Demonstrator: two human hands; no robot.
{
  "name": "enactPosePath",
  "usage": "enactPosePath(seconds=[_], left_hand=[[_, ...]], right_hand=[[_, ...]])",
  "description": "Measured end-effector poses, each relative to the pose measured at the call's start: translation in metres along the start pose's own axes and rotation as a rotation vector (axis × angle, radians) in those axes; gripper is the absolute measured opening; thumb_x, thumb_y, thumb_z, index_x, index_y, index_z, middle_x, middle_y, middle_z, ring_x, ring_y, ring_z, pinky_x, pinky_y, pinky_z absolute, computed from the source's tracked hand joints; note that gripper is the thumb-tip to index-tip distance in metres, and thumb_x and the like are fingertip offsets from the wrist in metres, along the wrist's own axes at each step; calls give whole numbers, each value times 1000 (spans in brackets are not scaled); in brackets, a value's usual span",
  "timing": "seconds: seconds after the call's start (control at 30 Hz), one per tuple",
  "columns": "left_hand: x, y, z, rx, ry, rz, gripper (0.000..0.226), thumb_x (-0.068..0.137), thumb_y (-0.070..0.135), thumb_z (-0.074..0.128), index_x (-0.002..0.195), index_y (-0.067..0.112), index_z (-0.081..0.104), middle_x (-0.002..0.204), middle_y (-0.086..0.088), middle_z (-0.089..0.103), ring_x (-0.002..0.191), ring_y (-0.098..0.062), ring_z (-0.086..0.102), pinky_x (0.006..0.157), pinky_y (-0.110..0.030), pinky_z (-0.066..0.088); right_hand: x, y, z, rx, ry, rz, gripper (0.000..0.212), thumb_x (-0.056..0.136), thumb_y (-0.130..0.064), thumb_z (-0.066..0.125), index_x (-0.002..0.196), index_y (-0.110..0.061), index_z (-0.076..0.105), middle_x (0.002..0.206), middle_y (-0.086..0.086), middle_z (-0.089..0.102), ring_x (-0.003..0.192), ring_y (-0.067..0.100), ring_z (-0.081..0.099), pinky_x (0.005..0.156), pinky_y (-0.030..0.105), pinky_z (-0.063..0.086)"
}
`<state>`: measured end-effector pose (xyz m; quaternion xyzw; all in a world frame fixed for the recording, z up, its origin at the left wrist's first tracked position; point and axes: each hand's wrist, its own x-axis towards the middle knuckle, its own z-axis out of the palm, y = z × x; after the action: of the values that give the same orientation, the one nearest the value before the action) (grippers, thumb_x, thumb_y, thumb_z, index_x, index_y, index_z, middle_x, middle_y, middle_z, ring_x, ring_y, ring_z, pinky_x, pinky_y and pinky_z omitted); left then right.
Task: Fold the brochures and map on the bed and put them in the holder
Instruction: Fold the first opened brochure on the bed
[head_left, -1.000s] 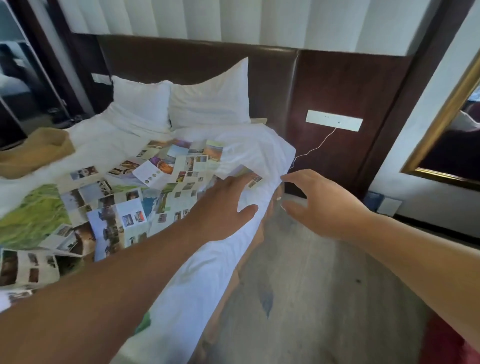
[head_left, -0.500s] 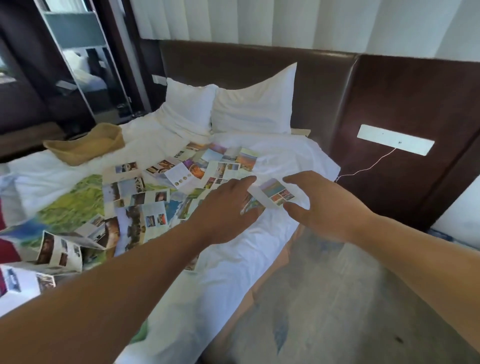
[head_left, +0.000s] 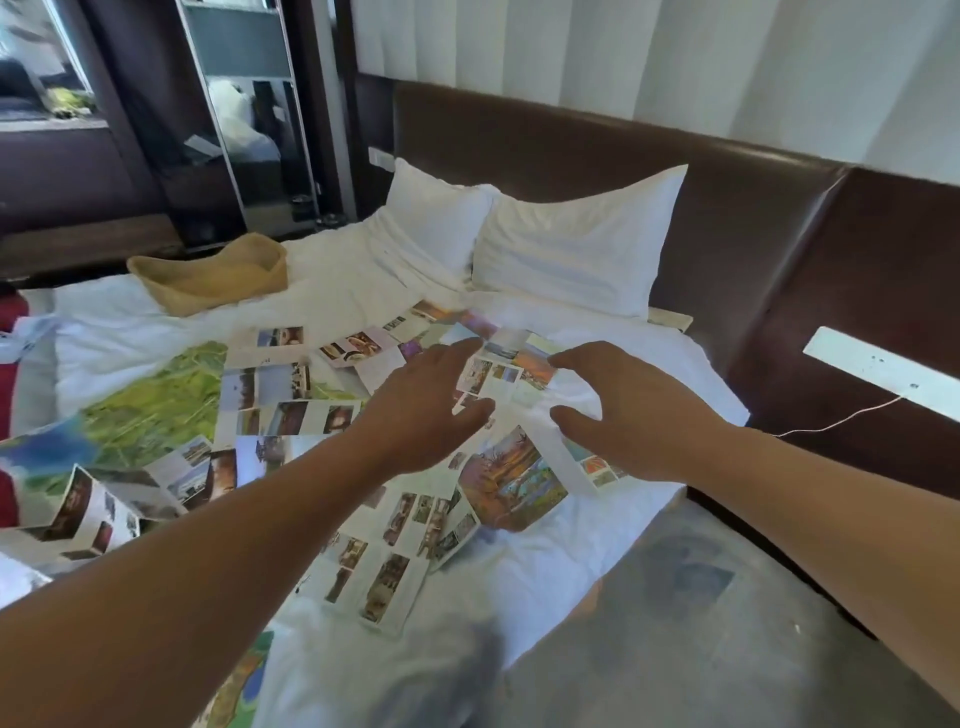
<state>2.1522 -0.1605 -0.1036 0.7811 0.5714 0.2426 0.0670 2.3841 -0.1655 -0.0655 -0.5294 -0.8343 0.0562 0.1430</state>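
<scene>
A person's left hand (head_left: 423, 410) and right hand (head_left: 623, 415) hover over an unfolded brochure (head_left: 496, 376) near the right edge of a bed (head_left: 597, 561). Both are spread wide with fingers loosely arched and hold nothing; whether any fingertip touches the paper cannot be told. More brochures lie fanned across the white sheet, overlapping one another, and an orange brochure (head_left: 511, 486) sits just nearer the camera than the hands. The green map (head_left: 156, 405) lies open to the left, partly under the brochures. The woven holder (head_left: 218, 278) stands on the far side of the bed near the pillows (head_left: 571, 244), well apart from both hands. The task looks barely begun, as the sheets in view lie open or half open. The step in hand seems to be taking up this brochure to fold it. Doing it well likely means pinching opposite edges and lifting it free of the sheets it overlaps, so none drags along. It should then close along its printed creases, since the soft bedding gives little backing for pressing a new fold. A flat, narrow result should slide into the holder easily.
</scene>
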Motion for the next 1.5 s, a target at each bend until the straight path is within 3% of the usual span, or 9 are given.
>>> enactPosePath(seconds=[0.33,0.5,0.7,0.77,1.0,1.13,1.27,1.4,1.5], left_hand=[[49,-49,19,22,1,-165,67,93,47,56,149,26,27,147,-3,43,130,-21,45,103,-35,36],[64,-70,37,35,-7,-340,69,93,48,54,151,26,25,150,-5,40,132,-22,44,107,-38,36],[77,-80,49,48,87,-574,66,94,46,54,151,28,26,147,0,43,129,-16,43,94,-26,32],[77,-80,53,47,103,-639,66,94,47,54,151,29,26,150,1,40,133,-16,40,99,-29,33],[62,-78,65,73,134,-817,66,91,51,51,149,36,23,146,4,43,118,-21,53,98,-38,41],[51,-89,68,114,143,-879,65,91,53,50,148,34,26,149,4,42,135,-15,39,114,-43,31],[46,-104,75,82,121,-903,66,93,51,52,150,31,26,151,3,40,136,-17,38,105,-38,35],[50,-119,71,72,122,-891,65,94,50,51,150,29,27,144,1,46,118,-16,47,96,-35,38],[52,-131,64,54,145,-877,65,93,50,52,149,30,27,146,3,44,127,-15,44,105,-38,34]], right_hand=[[102,31,29,57,-95,-121,57,91,-54,49,144,-37,39,148,-17,40,132,7,41,102,27,34],[156,49,56,119,-180,-253,54,93,-50,53,143,-36,40,146,-13,43,124,8,47,94,24,34],[208,68,77,170,-285,-457,55,92,-49,55,143,-35,40,149,-12,42,130,9,43,101,27,36],[222,74,81,180,-309,-509,55,92,-49,54,143,-35,40,149,-11,42,131,10,43,102,28,37],[253,77,100,204,-394,-635,55,93,-48,53,144,-33,38,147,-10,41,104,5,46,93,27,37],[263,71,116,208,-451,-670,54,94,-47,51,145,-34,37,151,-12,38,93,2,40,90,25,31],[272,59,129,196,-487,-657,54,95,-47,51,146,-34,36,151,-12,37,94,3,41,89,26,32],[280,42,132,179,-489,-672,55,95,-46,51,146,-33,35,151,-12,37,116,6,47,96,29,35],[291,29,134,182,-464,-674,55,95,-45,51,146,-30,36,151,-10,38,132,12,42,101,30,36]])
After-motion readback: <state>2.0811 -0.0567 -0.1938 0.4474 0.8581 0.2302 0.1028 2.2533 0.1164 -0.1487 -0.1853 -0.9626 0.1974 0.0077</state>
